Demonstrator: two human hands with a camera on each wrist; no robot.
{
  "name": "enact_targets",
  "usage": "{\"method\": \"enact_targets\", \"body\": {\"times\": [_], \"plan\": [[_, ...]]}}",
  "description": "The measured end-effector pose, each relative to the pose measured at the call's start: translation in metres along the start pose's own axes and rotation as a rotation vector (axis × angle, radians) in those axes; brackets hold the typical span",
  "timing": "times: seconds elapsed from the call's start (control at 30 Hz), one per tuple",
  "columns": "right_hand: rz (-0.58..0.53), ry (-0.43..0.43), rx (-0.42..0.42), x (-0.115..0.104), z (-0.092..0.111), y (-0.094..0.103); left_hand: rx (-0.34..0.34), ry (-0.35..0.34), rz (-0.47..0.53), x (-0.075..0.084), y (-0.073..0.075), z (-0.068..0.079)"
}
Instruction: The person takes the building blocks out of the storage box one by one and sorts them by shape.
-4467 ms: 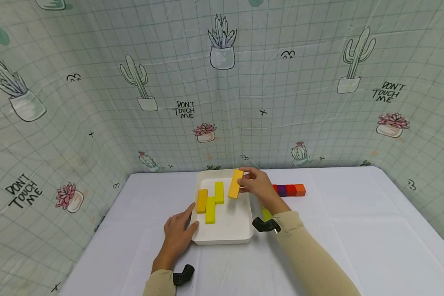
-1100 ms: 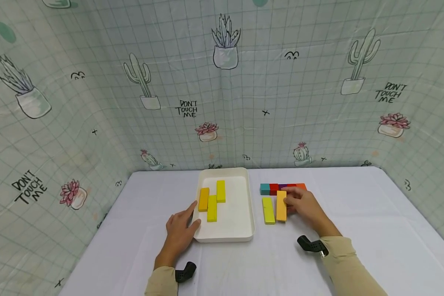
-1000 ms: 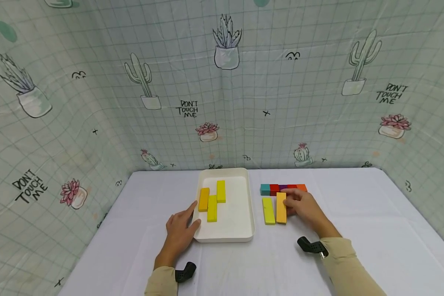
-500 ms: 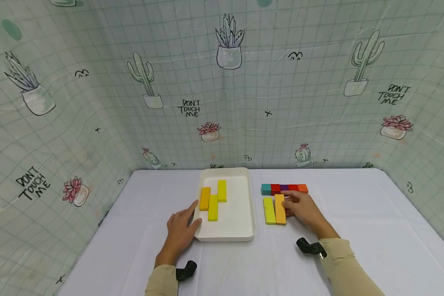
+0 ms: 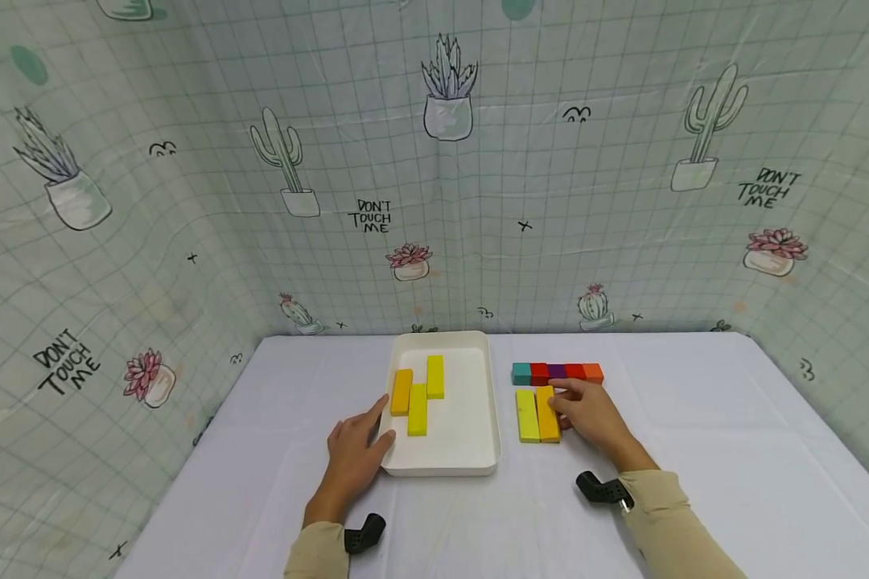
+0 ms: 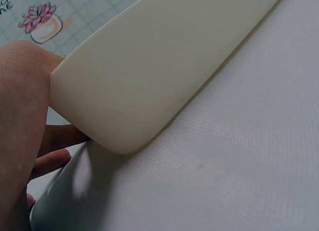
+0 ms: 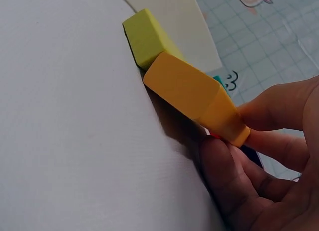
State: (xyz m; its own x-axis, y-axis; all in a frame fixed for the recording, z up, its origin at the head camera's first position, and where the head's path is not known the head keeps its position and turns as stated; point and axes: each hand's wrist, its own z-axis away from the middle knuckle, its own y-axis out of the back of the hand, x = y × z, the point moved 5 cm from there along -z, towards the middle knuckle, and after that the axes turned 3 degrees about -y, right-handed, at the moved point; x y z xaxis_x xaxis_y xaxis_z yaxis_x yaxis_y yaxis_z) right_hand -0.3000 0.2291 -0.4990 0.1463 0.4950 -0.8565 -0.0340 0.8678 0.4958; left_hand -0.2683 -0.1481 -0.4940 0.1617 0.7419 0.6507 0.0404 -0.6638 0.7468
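In the head view my right hand (image 5: 590,412) pinches a yellow-orange block (image 5: 547,415) at its right side, thumb and fingertips on it. The right wrist view shows this block (image 7: 182,86) tilted, one edge against a lime-yellow block (image 7: 149,39) that lies on the table. My left hand (image 5: 352,452) rests at the left side of a white tray (image 5: 471,458), index finger and thumb touching its rim. Inside the tray lie an orange block (image 5: 401,392) and two yellow blocks, one (image 5: 417,410) nearer and one (image 5: 435,377) farther.
Behind the right hand stands a row of small coloured blocks: teal (image 5: 521,374), red (image 5: 539,374), purple (image 5: 557,371), another red and orange (image 5: 593,372). A white cloth covers the table (image 5: 695,426). A patterned curtain (image 5: 478,177) hangs along its back and sides.
My right hand has carried the yellow-orange block out of the tray to the right and down beside the lime-yellow block, then shifted it left against it. The left hand stays at the tray.
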Motion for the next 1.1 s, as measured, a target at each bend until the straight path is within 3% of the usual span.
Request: {"method": "enact_targets", "body": {"times": [0.6, 1.1], "plan": [[0.113, 0.009, 0.034, -0.0012, 0.0, -0.0013, -0.002, -0.004, -0.002, -0.0027, -0.0017, 0.0001], [0.143, -0.001, 0.041, -0.0059, 0.0051, -0.0024, 0.003, -0.003, -0.006, -0.0041, -0.0019, -0.0002]]}}
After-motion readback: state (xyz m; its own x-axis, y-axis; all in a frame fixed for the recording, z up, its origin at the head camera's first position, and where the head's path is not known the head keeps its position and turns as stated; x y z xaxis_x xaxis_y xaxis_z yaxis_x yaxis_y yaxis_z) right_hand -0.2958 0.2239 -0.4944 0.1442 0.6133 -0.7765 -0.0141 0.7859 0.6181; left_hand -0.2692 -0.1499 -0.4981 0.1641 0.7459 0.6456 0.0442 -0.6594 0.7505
